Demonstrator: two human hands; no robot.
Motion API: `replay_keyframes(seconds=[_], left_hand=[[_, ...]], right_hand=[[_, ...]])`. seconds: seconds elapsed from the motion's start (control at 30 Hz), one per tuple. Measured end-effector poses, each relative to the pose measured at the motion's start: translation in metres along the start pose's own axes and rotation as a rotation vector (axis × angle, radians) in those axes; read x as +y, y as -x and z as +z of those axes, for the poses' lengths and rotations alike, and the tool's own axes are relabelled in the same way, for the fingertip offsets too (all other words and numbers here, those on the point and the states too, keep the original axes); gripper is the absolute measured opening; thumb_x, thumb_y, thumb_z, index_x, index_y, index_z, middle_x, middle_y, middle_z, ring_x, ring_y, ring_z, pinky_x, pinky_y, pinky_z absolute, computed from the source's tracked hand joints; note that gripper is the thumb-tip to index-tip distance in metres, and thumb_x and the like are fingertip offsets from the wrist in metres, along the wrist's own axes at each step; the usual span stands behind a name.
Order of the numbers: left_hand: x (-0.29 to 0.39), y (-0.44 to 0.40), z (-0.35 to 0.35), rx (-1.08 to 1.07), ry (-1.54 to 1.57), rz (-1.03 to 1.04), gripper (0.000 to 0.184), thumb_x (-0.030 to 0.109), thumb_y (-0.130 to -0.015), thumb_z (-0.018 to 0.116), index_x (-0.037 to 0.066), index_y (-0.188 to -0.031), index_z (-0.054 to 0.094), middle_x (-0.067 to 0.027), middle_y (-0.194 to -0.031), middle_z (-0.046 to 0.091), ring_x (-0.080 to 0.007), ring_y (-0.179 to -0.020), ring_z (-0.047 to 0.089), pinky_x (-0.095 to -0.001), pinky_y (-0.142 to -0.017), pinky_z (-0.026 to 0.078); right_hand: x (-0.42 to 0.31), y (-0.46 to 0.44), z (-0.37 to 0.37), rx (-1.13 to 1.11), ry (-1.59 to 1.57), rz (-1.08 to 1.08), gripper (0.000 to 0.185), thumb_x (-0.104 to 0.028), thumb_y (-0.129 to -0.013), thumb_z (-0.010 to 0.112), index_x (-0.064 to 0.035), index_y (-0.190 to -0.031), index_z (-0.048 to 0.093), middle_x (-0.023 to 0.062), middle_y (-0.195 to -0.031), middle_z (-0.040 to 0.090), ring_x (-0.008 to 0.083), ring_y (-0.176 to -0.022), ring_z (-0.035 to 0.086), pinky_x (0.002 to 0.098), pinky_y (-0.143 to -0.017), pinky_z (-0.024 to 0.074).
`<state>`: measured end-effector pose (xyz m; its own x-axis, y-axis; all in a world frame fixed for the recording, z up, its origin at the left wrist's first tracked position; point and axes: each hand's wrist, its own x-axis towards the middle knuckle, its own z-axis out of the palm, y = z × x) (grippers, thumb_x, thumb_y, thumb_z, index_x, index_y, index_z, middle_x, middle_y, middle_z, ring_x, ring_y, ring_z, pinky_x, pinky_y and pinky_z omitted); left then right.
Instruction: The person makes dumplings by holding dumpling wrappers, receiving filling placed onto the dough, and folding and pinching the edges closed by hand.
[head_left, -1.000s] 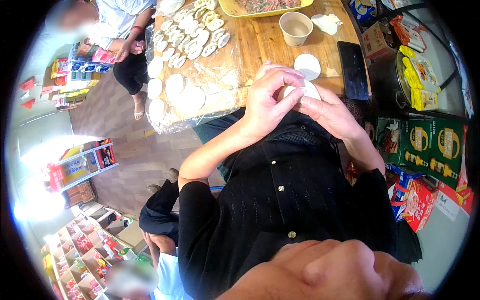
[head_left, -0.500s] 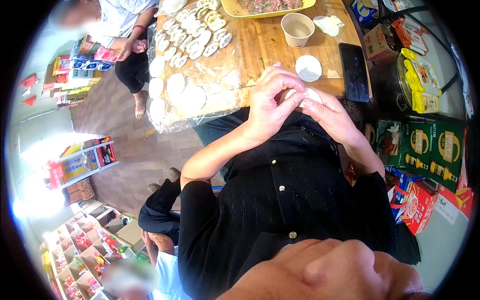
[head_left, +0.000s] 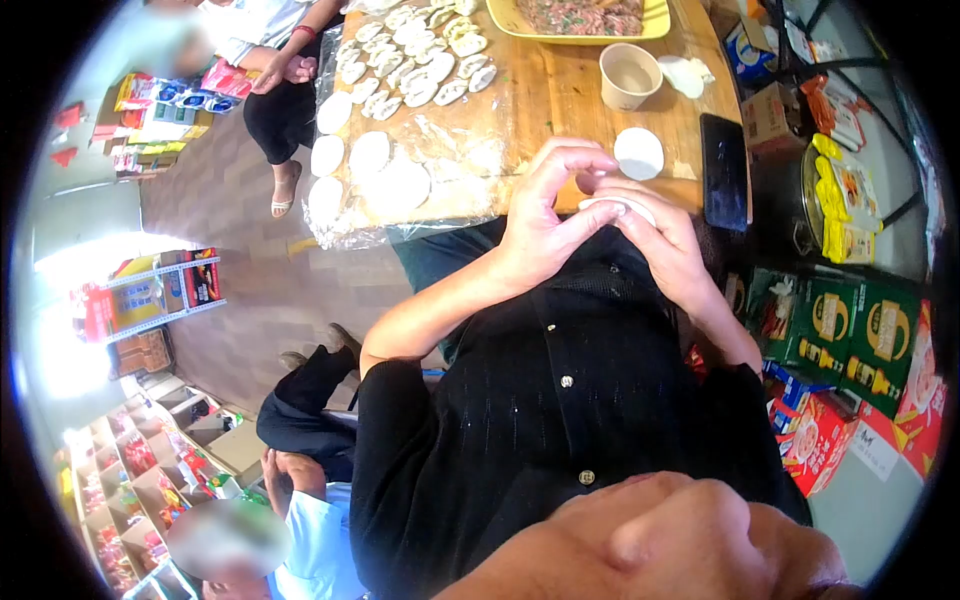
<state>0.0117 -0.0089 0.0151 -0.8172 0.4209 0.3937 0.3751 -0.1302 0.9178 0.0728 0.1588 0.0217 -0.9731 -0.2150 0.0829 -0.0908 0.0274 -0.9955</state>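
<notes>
Between both hands, thin dough, seemingly folded.

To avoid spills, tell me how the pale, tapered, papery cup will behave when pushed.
The pale, tapered, papery cup may tip, its base looking narrower than its rim. The liquid inside would probably slosh. Its papery-looking wall could dent if squeezed.
</notes>
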Motion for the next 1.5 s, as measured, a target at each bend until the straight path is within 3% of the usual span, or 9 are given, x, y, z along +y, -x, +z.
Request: replay_keyframes(seconds=[0.07,0.17,0.3,0.53,0.73,0.8,0.97,1.4,1.5], left_hand=[[-0.001,-0.001,-0.005,0.050,-0.003,0.053,0.033,0.006,-0.079,0.073,0.003,-0.108,0.058,-0.0085,-0.105,0.059,-0.0185,-0.099,0.057,-0.0332,-0.098,0.041],[-0.009,0.008,-0.014,0.024,0.420,-0.141,0.043,0.011,-0.083,0.071,0.002,-0.120,0.052,-0.0105,-0.129,0.046,-0.0181,-0.116,0.048,-0.0342,-0.103,0.037],[-0.004,0.016,-0.027,0.075,0.467,-0.168,0.041,0.015,-0.086,0.070,0.002,-0.121,0.053,-0.0075,-0.121,0.054,-0.0155,-0.110,0.052,-0.0309,-0.097,0.041],[0.000,0.035,-0.048,0.116,0.610,-0.364,0.016,0.011,-0.089,0.066,0.002,-0.103,0.063,-0.0026,-0.098,0.063,-0.0090,-0.088,0.058,-0.0232,-0.079,0.047],[0.001,0.047,-0.063,0.247,0.482,-0.105,0.011,0.005,-0.089,0.064,0.000,-0.098,0.063,-0.0042,-0.096,0.062,-0.0096,-0.087,0.058,-0.0239,-0.079,0.047],[0.001,0.054,-0.069,0.264,0.481,-0.161,0.012,0.004,-0.088,0.064,-0.001,-0.098,0.063,-0.0052,-0.095,0.062,-0.0106,-0.089,0.058,-0.0244,-0.081,0.047],[-0.013,0.064,-0.084,0.297,0.512,-0.170,0.010,0.004,-0.089,0.064,-0.001,-0.098,0.062,-0.0061,-0.098,0.061,-0.0123,-0.091,0.059,-0.0264,-0.083,0.048],[-0.005,0.073,-0.107,0.220,0.407,-0.105,0.021,0.004,-0.086,0.067,0.001,-0.105,0.057,-0.0049,-0.110,0.055,-0.0109,-0.101,0.055,-0.0262,-0.088,0.047],[-0.009,0.076,-0.113,0.178,0.335,-0.317,0.017,0.005,-0.087,0.067,0.002,-0.102,0.058,-0.0040,-0.106,0.058,-0.0096,-0.098,0.055,-0.0252,-0.086,0.048]], right_hand=[[-0.003,-0.005,0.003,0.025,-0.139,-0.070,0.033,-0.016,-0.099,0.047,0.0074,-0.119,0.058,0.0177,-0.131,0.053,0.0228,-0.121,0.051,0.0324,-0.101,0.0392],[0.011,-0.008,0.010,0.094,-0.233,-0.102,0.039,-0.021,-0.098,0.044,0.0085,-0.120,0.056,0.0215,-0.137,0.047,0.0284,-0.128,0.045,0.0398,-0.107,0.0338],[0.004,-0.022,0.022,0.116,0.011,-0.304,0.040,-0.024,-0.096,0.046,0.0049,-0.121,0.057,0.0231,-0.144,0.039,0.0317,-0.135,0.035,0.0434,-0.111,0.0261],[-0.010,-0.036,0.061,0.083,0.004,-0.306,0.037,-0.025,-0.097,0.049,0.0037,-0.115,0.062,0.0208,-0.141,0.043,0.0278,-0.132,0.039,0.0400,-0.108,0.0307],[-0.006,-0.048,0.074,0.142,0.466,-0.381,0.026,-0.013,-0.091,0.057,0.0038,-0.108,0.063,0.0189,-0.128,0.055,0.0288,-0.116,0.052,0.0370,-0.098,0.0406],[-0.006,-0.056,0.080,0.160,0.699,-0.478,0.021,-0.007,-0.085,0.061,0.0025,-0.103,0.066,0.0176,-0.113,0.061,0.0303,-0.102,0.057,0.0371,-0.090,0.0443],[-0.011,-0.065,0.100,0.120,0.672,-0.449,0.014,0.003,-0.079,0.067,0.0022,-0.093,0.066,0.0141,-0.100,0.062,0.0272,-0.093,0.058,0.0357,-0.083,0.0459],[-0.028,-0.082,0.107,-0.029,0.789,-0.554,0.017,-0.001,-0.075,0.073,-0.0025,-0.092,0.069,0.0096,-0.084,0.060,0.0266,-0.078,0.057,0.0348,-0.068,0.0467],[-0.029,-0.089,0.102,-0.109,0.852,-0.613,0.014,-0.003,-0.076,0.073,-0.0020,-0.089,0.068,0.0104,-0.084,0.060,0.0271,-0.076,0.058,0.0361,-0.065,0.0470]])
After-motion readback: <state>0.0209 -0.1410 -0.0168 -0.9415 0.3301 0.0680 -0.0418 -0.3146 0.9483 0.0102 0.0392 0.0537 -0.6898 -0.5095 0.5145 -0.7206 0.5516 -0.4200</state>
